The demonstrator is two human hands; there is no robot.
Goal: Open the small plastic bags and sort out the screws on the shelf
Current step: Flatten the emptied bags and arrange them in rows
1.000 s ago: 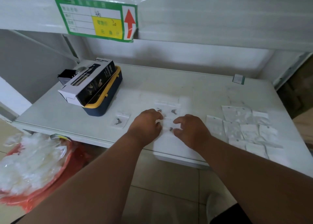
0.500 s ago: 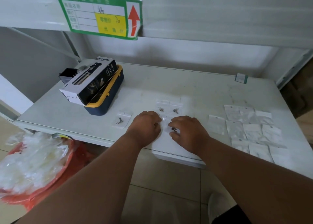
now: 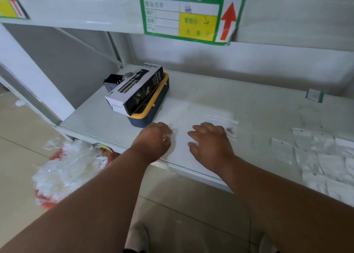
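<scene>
We reach both bare forearms forward, palms down. Our left hand (image 3: 153, 140) has its fingers curled under, tips hidden. Our right hand (image 3: 209, 141) spreads its fingers, loosely bent, a gap apart from the left fingers.

we see small clear bags (image 3: 323, 161) lying flat and overlapping at the right end of the shelf (image 3: 249, 103). a few more bags (image 3: 222, 118) lie mid-shelf, and dark screws (image 3: 229, 129) rest on one. all are blurred.
</scene>
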